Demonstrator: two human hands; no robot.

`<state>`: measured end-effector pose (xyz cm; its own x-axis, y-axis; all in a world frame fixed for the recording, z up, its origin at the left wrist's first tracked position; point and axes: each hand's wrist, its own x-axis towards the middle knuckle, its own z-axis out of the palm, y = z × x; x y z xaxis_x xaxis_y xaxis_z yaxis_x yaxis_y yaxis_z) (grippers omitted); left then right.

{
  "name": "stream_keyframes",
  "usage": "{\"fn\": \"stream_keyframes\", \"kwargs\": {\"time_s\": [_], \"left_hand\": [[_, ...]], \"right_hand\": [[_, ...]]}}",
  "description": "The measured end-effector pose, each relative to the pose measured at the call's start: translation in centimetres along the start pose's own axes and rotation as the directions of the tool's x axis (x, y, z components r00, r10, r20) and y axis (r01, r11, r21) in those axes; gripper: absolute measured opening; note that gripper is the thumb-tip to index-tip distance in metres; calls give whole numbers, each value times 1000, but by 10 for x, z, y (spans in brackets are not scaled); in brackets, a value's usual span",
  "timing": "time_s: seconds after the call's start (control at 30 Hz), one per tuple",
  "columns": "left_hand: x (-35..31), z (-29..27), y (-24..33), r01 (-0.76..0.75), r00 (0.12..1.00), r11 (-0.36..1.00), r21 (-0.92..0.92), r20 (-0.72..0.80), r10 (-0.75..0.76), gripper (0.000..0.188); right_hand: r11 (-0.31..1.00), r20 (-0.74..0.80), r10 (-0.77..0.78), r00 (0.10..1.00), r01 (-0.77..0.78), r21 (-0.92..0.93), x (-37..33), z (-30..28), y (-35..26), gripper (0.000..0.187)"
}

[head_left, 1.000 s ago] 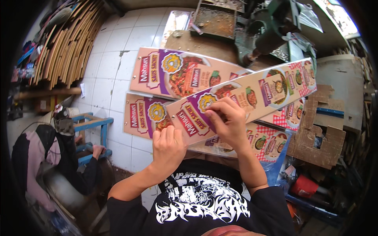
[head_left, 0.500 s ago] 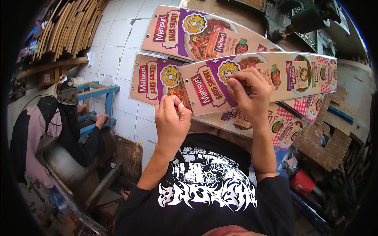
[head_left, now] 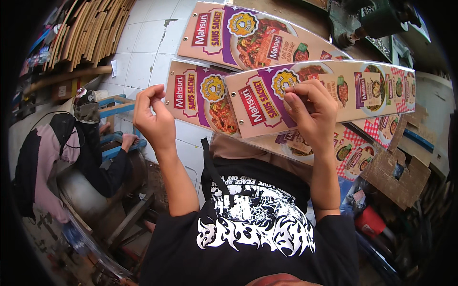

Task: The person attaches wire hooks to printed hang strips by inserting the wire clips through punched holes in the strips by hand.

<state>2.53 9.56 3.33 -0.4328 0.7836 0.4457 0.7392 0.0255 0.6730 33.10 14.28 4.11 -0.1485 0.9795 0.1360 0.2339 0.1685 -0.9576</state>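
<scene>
Several glossy printed panels, long and tapered with metal eyelets, lie over my lap and the bench in front of me. My right hand [head_left: 312, 109] is over the top panel [head_left: 346, 100], thumb and forefinger pinched close to its yellow badge. A thin dark sliver seems to show at those fingertips, too fine to name. My left hand [head_left: 155, 117] is raised to the left of the panels, apart from them, fingers curled towards the thumb; what it holds, if anything, cannot be made out. Beneath the top panel are a second panel [head_left: 195, 107] and a farther one [head_left: 217, 40].
A dark green machine [head_left: 377, 24] stands at the back right, near a cut wooden board [head_left: 398, 178]. Another person's arm [head_left: 117, 169] reaches by a blue stool frame [head_left: 117, 107] at left. Wooden strips [head_left: 90, 35] are stacked at the far left; a red container [head_left: 369, 220] is at lower right.
My left hand has moved left and up, away from the panels' near edge. The right hand keeps its pinch over the top panel. The whole view has shifted slightly.
</scene>
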Motion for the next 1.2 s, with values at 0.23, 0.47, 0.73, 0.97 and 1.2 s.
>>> {"fn": "stream_keyframes", "kwargs": {"time_s": [0.23,0.47,0.73,0.97,1.2], "left_hand": [[-61,12,70,361,852,910,-205,468,-233,18],[-74,14,84,800,573,419,-430,753,-322,46],[-70,-3,90,869,495,124,-480,854,-162,52],[-70,-10,97,863,503,132,-488,855,-128,54],[-77,-11,95,846,530,123,-518,841,-109,52]], "right_hand": [[990,19,35,999,-37,139,0,-5,-2,7],[959,31,58,998,-64,275,-1,-9,-7,9],[994,142,-106,984,107,-2,-23,-8,-53,20],[910,286,-285,915,352,-218,-33,4,-67,27],[827,368,-331,869,455,-331,-36,15,-61,27]]}}
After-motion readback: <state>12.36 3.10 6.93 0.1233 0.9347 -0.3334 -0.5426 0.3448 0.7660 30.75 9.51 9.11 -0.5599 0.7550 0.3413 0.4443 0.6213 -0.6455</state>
